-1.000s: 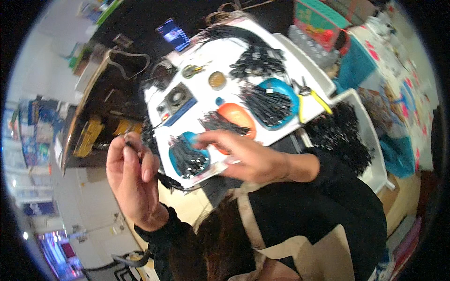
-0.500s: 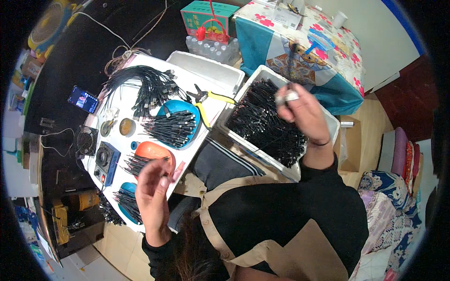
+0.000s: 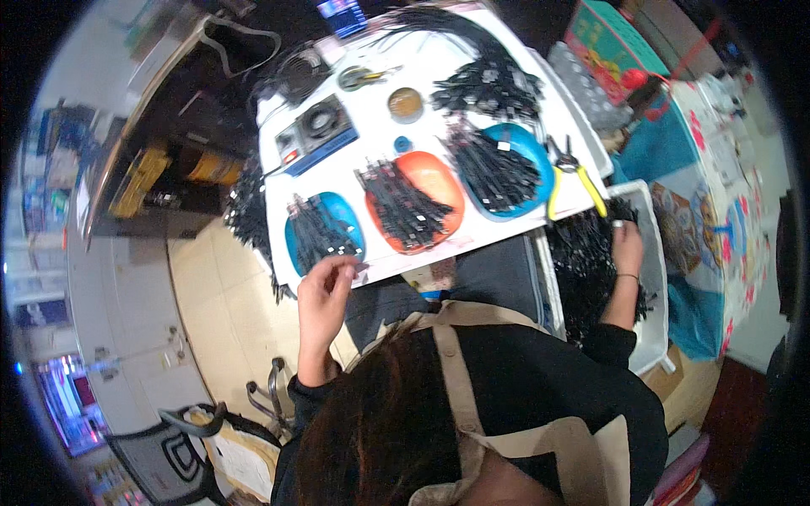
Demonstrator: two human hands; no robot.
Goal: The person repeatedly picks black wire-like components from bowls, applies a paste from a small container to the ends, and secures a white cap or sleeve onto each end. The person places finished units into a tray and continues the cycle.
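Right hand (image 3: 626, 251) has come down from above the white bin (image 3: 659, 325) into it since half a second ago; left hand (image 3: 324, 295) has shifted from the orange tray to the near corner of the left blue tray (image 3: 343, 211). View has swung as well. Clock read from the middle of the view, 12 away from the wearer.

Left hand, 8 o'clock: thumb and fingers drawn toward each other at the table edge, just beside the tray. Cannot tell whether anything is pinched; fingertips blurred.

Right hand, 3 o'clock: fingers among the loose black cables (image 3: 582, 270) filling the bin, white wrap on one finger. Grip cannot be told; fingertips partly lost in the pile.

White table (image 3: 364, 145), near row: left blue tray at 9 to 10 with a cable bundle (image 3: 315, 242); orange tray (image 3: 436, 180) at 12, second bundle (image 3: 403, 211); right blue tray (image 3: 533, 157) between 1 and 2, third bundle (image 3: 496, 174). Yellow-handled pliers (image 3: 567, 160) at 2, near that tray.

Farther: blue ring (image 3: 403, 144) at 12, round tin (image 3: 405, 104) beyond it, blue box (image 3: 317, 133) at 11, cable heap (image 3: 489, 88) at 1. Lit phone (image 3: 342, 17) between 11 and 12.
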